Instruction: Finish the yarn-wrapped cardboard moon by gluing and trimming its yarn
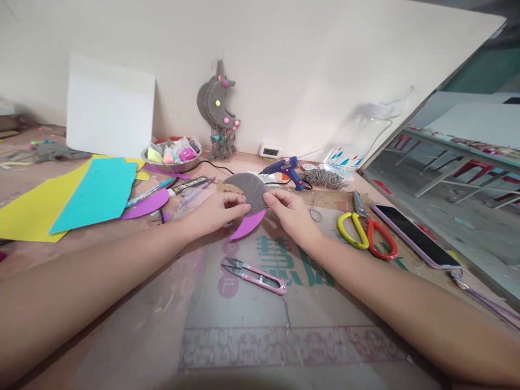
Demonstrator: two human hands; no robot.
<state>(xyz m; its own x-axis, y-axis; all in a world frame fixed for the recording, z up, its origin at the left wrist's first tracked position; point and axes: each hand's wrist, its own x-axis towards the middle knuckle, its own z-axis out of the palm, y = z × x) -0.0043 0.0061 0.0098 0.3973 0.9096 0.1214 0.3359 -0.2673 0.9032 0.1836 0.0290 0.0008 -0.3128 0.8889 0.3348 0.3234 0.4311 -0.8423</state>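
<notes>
Both my hands meet over the middle of the table on a purple crescent cut-out (248,224) whose upper part is wound with grey yarn (249,188). My left hand (217,212) pinches the crescent's left side with fingers closed. From the right, my right hand (289,211) grips its edge between thumb and fingertips. The bare purple tip points down toward me. A grey yarn strand runs off to a loose yarn heap (324,177) at the back right.
Pink thread snips (255,274) lie just in front of my hands. Yellow-and-red scissors (365,230) and a phone (414,234) lie to the right. A blue glue gun (286,170), a bowl of pompoms (173,154), coloured sheets (97,195), pens and a finished moon hanging (219,105) stand behind.
</notes>
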